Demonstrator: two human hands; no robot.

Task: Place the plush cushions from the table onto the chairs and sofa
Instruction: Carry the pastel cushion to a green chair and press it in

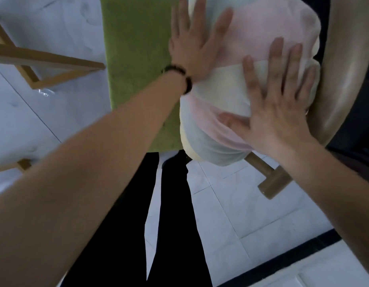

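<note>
A pastel plush cushion (pixel 251 65), striped pink, cream and pale blue, rests on a chair with a green seat pad (pixel 136 65) and leans against the curved wooden backrest (pixel 345 59) on the right. My left hand (pixel 197 41), with a dark bead bracelet at the wrist, lies flat with spread fingers on the cushion's left side. On the cushion's lower right part my right hand (pixel 276 108) presses flat, fingers apart. Neither hand grips anything.
A wooden chair leg (pixel 268 179) juts out below the cushion. Another piece of furniture's light wooden frame (pixel 45 61) stands at the left on the white tiled floor (pixel 251 216). My black-trousered legs (pixel 169 204) are just in front of the seat.
</note>
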